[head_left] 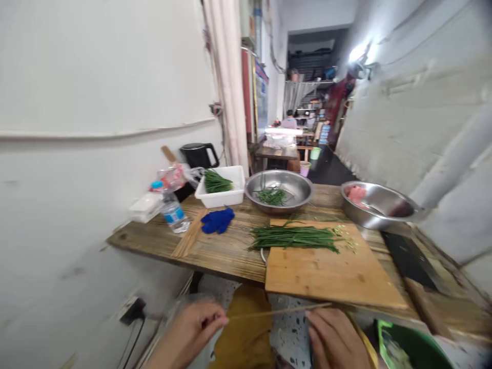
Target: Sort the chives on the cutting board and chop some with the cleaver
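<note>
A thin tan strip (277, 311), perhaps a tie or band, stretches between my hands below the table's front edge. My left hand (192, 328) is closed, pinching its left end between thumb and finger. Near the strip's right end, my right hand (334, 333) is closed on it, with the fingertips partly hidden. In front of them a wooden cutting board (326, 277) holds a row of green chives (294, 237). Small pale cut bits (348, 240) lie scattered at the chives' right end.
A steel bowl (303, 192) with cut greens and a white tub (241, 179) with bundled chives stand behind. Another steel bowl (400, 197) holds pink meat. A cleaver (409, 259), blue glove (217, 220), water bottle (175, 214), black kettle (196, 155) and green bin (418, 343) surround the workspace.
</note>
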A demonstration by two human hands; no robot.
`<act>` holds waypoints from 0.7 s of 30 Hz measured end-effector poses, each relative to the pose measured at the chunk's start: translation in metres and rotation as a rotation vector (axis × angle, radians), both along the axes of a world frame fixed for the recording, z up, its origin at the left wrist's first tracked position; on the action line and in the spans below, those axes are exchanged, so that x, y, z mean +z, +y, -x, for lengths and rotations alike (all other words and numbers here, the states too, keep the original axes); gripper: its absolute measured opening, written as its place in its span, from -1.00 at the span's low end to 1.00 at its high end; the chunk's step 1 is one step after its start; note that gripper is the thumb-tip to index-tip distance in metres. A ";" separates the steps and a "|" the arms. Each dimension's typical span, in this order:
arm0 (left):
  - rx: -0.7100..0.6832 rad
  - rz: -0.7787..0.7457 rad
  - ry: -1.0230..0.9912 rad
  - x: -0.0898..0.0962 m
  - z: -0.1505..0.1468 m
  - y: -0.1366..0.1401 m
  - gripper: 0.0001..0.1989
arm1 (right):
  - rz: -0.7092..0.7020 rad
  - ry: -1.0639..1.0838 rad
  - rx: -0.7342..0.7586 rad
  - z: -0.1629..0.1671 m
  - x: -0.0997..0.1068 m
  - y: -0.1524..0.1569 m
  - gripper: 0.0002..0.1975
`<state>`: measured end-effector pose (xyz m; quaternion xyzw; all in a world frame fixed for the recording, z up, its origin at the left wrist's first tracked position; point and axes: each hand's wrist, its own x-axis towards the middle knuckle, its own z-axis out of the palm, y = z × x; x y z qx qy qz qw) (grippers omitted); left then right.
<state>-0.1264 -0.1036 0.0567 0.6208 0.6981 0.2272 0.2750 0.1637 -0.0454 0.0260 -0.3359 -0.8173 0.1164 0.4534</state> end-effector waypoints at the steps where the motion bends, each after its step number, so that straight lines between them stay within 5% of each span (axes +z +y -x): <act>1: -0.087 0.019 -0.017 -0.001 -0.012 0.004 -0.78 | -0.094 -0.085 0.030 0.001 0.005 0.000 -0.79; 5: -0.252 -0.019 -0.095 -0.001 -0.046 0.024 -0.78 | 0.010 -0.292 0.092 0.003 0.000 -0.009 -0.75; 11: -0.105 -0.127 -0.146 0.006 -0.058 0.051 -0.74 | 0.173 -0.173 -0.159 -0.053 -0.028 -0.012 -0.76; 13: -0.090 -0.093 -0.173 0.009 -0.058 0.059 -0.69 | 0.257 -0.015 -0.208 -0.088 -0.024 -0.011 -0.81; 17: -0.098 0.029 -0.293 0.009 -0.071 0.075 -0.60 | 0.653 0.431 -0.234 -0.149 -0.011 -0.017 -0.85; 21: -0.007 0.060 -0.605 -0.002 -0.119 0.083 -0.60 | 0.708 0.873 -0.219 -0.159 -0.011 -0.020 -0.71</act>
